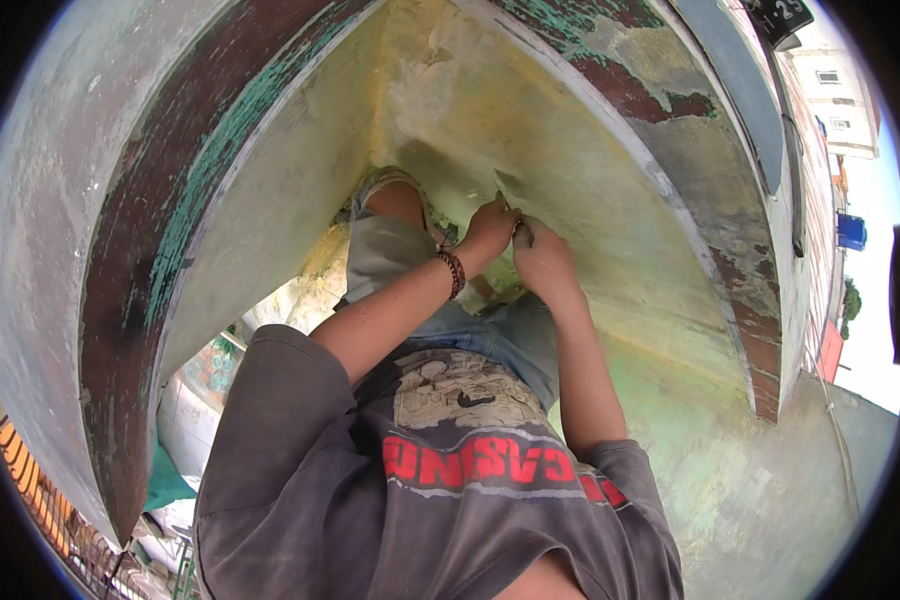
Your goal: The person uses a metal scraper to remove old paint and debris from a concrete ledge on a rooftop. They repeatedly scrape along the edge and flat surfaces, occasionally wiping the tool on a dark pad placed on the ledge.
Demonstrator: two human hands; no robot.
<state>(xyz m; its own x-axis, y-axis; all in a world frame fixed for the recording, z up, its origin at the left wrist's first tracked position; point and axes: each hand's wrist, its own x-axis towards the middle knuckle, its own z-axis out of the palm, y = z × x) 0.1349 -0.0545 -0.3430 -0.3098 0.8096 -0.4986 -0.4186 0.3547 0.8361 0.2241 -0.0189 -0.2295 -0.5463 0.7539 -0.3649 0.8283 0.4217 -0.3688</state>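
Note:
My left hand, with a brown braided bracelet at the wrist, is closed near the yellowish inner wall of a boat hull. From its fingertips a thin, pointed, blade-like piece sticks up close to the wall. Touching the left from the right side is my right hand, its thumb and fingers pinched together where the two hands meet. What the right fingers hold is mostly hidden between the hands.
Both hull sides meet in a narrow corner ahead of me. Worn brown-and-green painted rims curve along left and right. My bent leg in grey-green trousers rests near the corner. A rope hangs at the right; a blue tank stands outside.

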